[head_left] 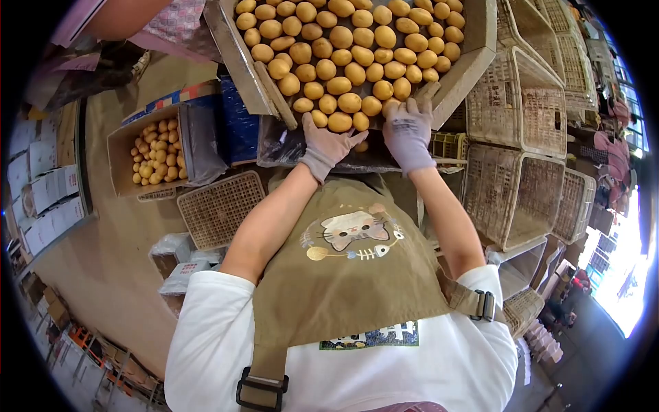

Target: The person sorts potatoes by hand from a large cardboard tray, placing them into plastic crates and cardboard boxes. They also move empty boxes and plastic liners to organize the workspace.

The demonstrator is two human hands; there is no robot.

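Note:
Many round yellow-brown potatoes (341,60) lie spread in a sorting tray with raised wooden sides (473,72). My left hand (325,146), in a pale glove, is at the tray's near opening, thumb and fingers spread around the front potatoes. Opposite it, my gloved right hand (410,136) rests at the right side of that opening. Its fingers reach forward over the edge, and the index fingertip touches a potato (390,106). Between the two hands, a few potatoes (340,121) sit at the lip. Below, dark plastic sheeting (278,145) is partly hidden by my hands.
At left, a cardboard box (122,161) lined with plastic holds potatoes, beside an upturned brown crate (221,209). Stacked plastic crates (515,103) stand close on my right. A person in a pink patterned garment (180,27) is at the upper left. Wrapped boxes (180,275) lie on the floor.

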